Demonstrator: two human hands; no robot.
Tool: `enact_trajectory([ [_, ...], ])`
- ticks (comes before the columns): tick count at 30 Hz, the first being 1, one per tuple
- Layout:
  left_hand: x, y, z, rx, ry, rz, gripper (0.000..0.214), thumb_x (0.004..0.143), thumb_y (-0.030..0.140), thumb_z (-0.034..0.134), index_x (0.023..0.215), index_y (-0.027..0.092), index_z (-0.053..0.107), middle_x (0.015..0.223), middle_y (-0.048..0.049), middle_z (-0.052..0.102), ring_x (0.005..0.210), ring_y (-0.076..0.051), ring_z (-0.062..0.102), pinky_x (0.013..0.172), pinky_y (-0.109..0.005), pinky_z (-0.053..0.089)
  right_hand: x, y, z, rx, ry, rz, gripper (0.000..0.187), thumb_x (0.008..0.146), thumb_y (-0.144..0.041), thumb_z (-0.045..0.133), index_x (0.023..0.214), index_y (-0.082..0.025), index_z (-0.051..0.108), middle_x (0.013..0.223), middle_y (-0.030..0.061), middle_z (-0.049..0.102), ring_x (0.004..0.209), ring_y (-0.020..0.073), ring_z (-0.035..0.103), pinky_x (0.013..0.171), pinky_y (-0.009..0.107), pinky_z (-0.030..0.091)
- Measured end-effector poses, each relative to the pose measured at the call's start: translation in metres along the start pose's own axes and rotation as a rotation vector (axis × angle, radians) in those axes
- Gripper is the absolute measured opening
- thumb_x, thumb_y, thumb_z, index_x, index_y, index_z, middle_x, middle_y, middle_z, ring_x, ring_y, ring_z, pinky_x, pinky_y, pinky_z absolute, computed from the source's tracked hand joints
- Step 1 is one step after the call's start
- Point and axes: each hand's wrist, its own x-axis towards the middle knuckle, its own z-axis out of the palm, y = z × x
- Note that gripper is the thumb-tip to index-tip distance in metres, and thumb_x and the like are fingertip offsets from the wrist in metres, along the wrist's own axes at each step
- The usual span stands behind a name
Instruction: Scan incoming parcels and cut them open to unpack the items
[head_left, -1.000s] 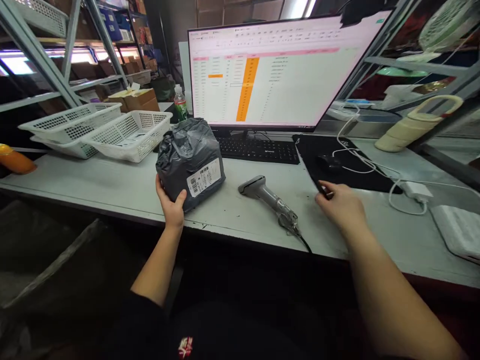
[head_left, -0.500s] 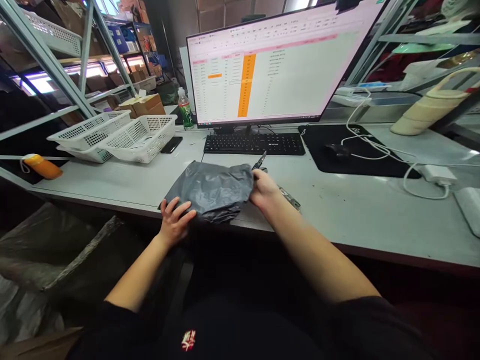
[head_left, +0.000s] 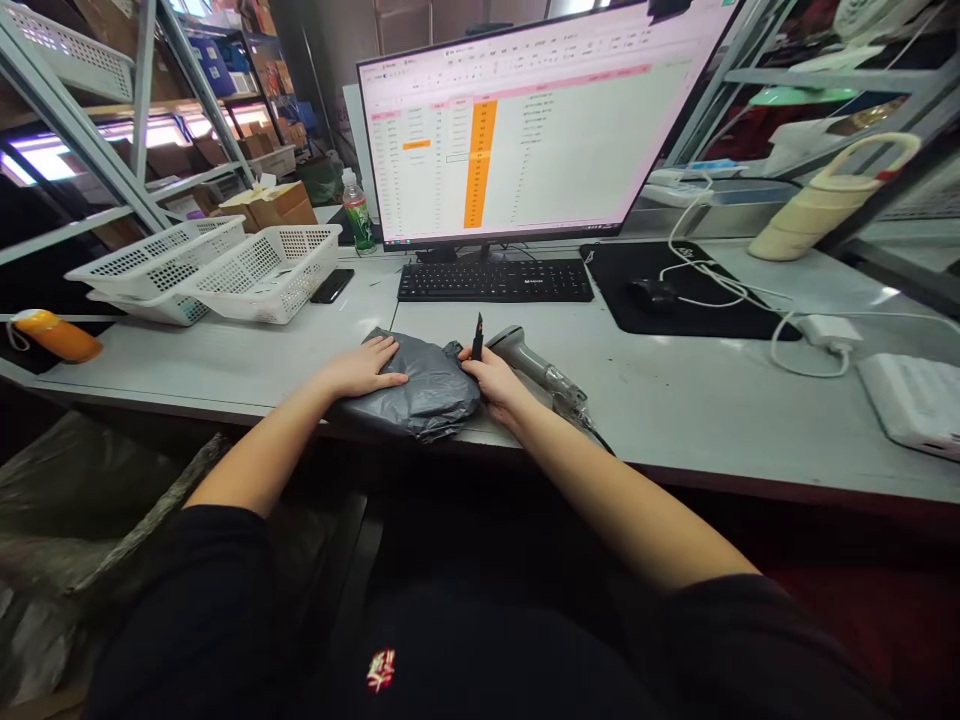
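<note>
A grey plastic mailing bag [head_left: 427, 392] lies crumpled at the front edge of the desk. My left hand [head_left: 365, 368] rests on top of it, fingers stretched out and flat on the plastic. In my right hand [head_left: 496, 380] is a black utility knife [head_left: 478, 342], its blade pointing up and away from me. The fingers of that hand are closed around the knife, right at the bag's right edge; whether they also pinch the plastic I cannot tell. Just right of this hand lies a grey barcode scanner [head_left: 529, 358], its handle partly wrapped in clear film and partly behind my wrist.
Behind the bag stand a keyboard [head_left: 495, 281] and a monitor [head_left: 570, 140] showing a spreadsheet. White plastic baskets [head_left: 262, 275], a phone [head_left: 332, 286] and a green-labelled bottle [head_left: 358, 213] are to the left. A mouse [head_left: 652, 293], cables and a white charger [head_left: 829, 330] lie right.
My left hand has gone from the bag's front left edge to flat on its top. The bag sits lower and flatter. The knife now points more upright, and the scanner shows more.
</note>
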Motion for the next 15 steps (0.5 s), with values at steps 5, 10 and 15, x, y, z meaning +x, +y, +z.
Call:
enact_trajectory([
  [5, 0.000, 0.003, 0.008, 0.057, 0.054, 0.019, 0.051, 0.090, 0.046, 0.063, 0.134, 0.018, 0.068, 0.155, -0.0144, 0.054, 0.149, -0.032, 0.046, 0.127, -0.049, 0.030, 0.002, 0.004, 0.004, 0.027, 0.053, -0.016, 0.029, 0.053, -0.021, 0.061, 0.081, -0.023, 0.052, 0.068, -0.0069, 0.047, 0.065, 0.0127, 0.040, 0.061, 0.026, 0.028],
  [10, -0.008, 0.014, 0.007, 0.046, 0.211, -0.046, 0.023, 0.092, 0.028, 0.059, 0.100, 0.024, 0.080, 0.127, -0.0086, 0.074, 0.126, -0.031, 0.065, 0.123, -0.052, 0.036, 0.004, 0.001, 0.011, 0.106, 0.140, -0.024, 0.031, 0.052, -0.016, 0.060, 0.079, -0.023, 0.048, 0.069, -0.0070, 0.047, 0.068, 0.0127, 0.040, 0.062, 0.025, 0.029],
  [15, -0.030, 0.044, -0.003, -0.134, 0.325, -0.013, 0.040, 0.098, 0.045, 0.052, 0.121, 0.021, 0.074, 0.127, -0.0117, 0.074, 0.119, -0.031, 0.069, 0.109, -0.046, 0.052, -0.006, -0.034, 0.024, 0.240, 0.096, 0.001, 0.035, 0.056, -0.013, 0.059, 0.084, -0.025, 0.042, 0.066, -0.0077, 0.045, 0.061, 0.0133, 0.045, 0.058, 0.025, 0.035],
])
